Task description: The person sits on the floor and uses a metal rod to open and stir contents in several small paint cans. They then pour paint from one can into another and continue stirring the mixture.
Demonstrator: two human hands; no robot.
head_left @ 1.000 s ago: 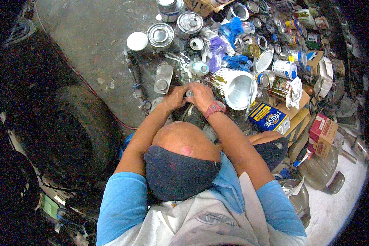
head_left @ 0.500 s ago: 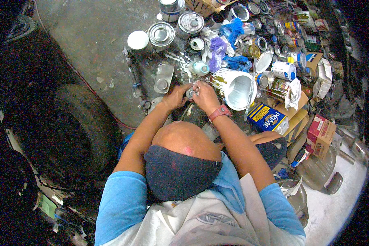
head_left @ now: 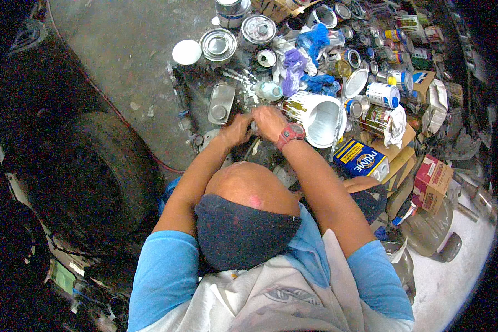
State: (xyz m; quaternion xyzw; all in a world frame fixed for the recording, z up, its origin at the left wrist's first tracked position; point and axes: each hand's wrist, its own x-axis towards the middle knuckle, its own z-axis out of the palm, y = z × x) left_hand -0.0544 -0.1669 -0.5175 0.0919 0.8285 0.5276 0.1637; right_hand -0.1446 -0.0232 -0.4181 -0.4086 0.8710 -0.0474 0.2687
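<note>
My left hand (head_left: 237, 130) and my right hand (head_left: 270, 123) meet low over the floor, beyond my bent knee, fingers closed. Between them is a small round grey piece (head_left: 254, 128), mostly covered by the fingers; its kind does not show. My right hand lies over its top, with the back of the hand up. Just beyond my left hand a rectangular metal can (head_left: 221, 104) stands on the floor. A pale bottle-like container (head_left: 269, 90) lies past my right hand. To the right, a paint-streaked can (head_left: 322, 123) lies on its side, its white inside showing.
Paint cans (head_left: 218, 45) and a white round lid (head_left: 186, 52) stand ahead. Blue and purple crumpled cloths (head_left: 314, 41), many cans and a blue-yellow tin (head_left: 361, 159) crowd the right. A tyre (head_left: 113, 171) and a red hose (head_left: 114, 108) are at left. White spills (head_left: 243, 83) mark the floor.
My right hand has turned over the round grey piece, its back now facing up and hiding more of it. My left hand has barely moved.
</note>
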